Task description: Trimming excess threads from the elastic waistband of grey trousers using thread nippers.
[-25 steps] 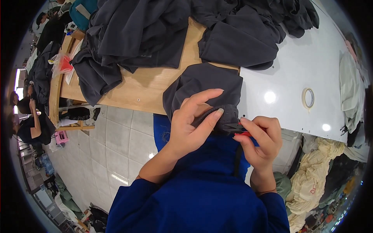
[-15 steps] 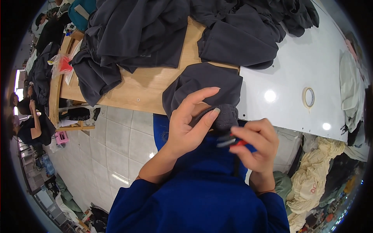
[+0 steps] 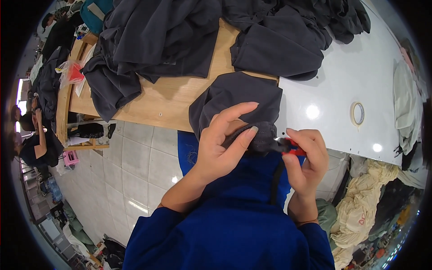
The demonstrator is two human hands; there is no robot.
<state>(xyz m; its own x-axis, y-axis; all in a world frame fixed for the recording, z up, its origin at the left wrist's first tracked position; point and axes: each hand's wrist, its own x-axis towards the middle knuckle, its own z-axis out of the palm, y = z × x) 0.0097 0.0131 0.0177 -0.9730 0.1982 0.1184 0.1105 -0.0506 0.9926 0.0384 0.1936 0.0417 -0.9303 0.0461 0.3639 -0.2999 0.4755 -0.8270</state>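
Note:
A dark grey garment hangs over the table's near edge, with its stitched edge bunched up towards me. My left hand pinches that edge, thumb on top, with the index finger stretched out. In my right hand is a pair of small thread snips with red handles, gripped between thumb and fingers. Their metal blades point left and lie at the right end of the stitched edge; whether they touch the cloth I cannot tell.
Heaps of dark grey garments cover the wooden table. Right of it, a roll of tape lies on a white tabletop. Cream cloth is piled below right. Another person sits far left.
My right hand has moved slightly right and up with the snips, their blades now at the stitched edge's right end. The left hand keeps its pinch almost in place.

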